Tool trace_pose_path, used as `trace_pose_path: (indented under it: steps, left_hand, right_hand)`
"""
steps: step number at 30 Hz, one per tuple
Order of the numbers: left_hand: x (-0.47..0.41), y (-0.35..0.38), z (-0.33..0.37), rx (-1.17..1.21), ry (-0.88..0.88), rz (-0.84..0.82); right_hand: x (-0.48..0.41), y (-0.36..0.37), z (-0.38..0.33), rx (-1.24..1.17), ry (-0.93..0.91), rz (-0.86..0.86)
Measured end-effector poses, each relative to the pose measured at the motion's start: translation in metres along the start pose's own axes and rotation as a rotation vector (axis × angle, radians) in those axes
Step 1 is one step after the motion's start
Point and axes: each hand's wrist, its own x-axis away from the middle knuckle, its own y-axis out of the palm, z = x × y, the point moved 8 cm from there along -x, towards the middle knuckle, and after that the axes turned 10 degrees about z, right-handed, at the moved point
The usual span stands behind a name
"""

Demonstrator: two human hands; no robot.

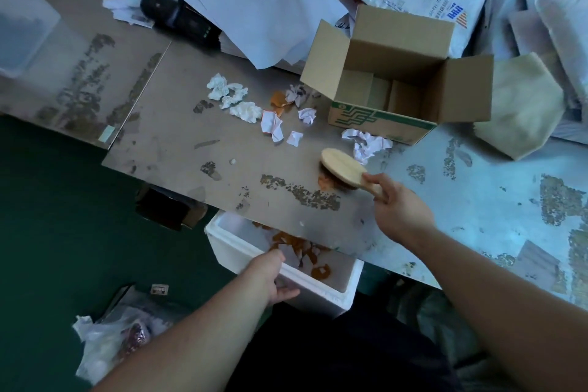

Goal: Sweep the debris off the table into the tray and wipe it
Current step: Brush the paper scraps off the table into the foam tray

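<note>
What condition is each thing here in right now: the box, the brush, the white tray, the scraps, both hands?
Cardboard box: upright on the table, flaps open.
Brush: held by its handle, bristles down on an orange scrap.
White foam tray: held below the table edge, partly filled with orange scraps.
Crumpled paper scraps: loose on the table, not yet swept.
Left hand: gripping the tray's rim.
Right hand: closed on the brush handle.

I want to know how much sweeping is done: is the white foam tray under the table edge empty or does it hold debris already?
Not empty. The foam tray already holds orange peel pieces and paper scraps.
</note>
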Motion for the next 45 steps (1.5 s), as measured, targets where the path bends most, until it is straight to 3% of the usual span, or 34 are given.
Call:
trace_pose_path:
  steps: [8,10,17,21,27,32,37,45]
  left_hand:
    - [0.004,0.003,-0.001,0.008,-0.023,0.006]
    - [0.005,0.005,-0.001,0.024,-0.032,0.008]
    - [0.011,0.009,-0.001,0.035,-0.036,0.011]
    - [0.013,0.012,0.001,0.006,-0.021,0.024]
    - [0.018,0.012,0.004,0.000,-0.025,0.041]
    - [0.019,0.014,0.005,0.035,-0.042,0.039]
    - [0.022,0.016,0.005,0.046,-0.055,0.034]
    - [0.026,0.020,0.005,0.059,-0.061,0.041]
  right_hand:
    - [0.033,0.019,-0.005,0.033,-0.100,-0.271]
    - [0.031,0.013,0.000,0.020,-0.097,-0.229]
    - [-0.013,-0.041,0.031,0.003,0.045,0.181]
    - [-0.022,-0.040,0.034,0.119,0.008,0.151]
    - [-0.001,-0.021,0.020,0.080,-0.046,-0.084]
    - [-0.008,-0.040,0.026,0.001,-0.032,0.099]
    - [-0.030,-0.066,0.041,0.102,-0.025,0.286]
    - [-0.026,-0.044,0.051,0.154,0.030,0.129]
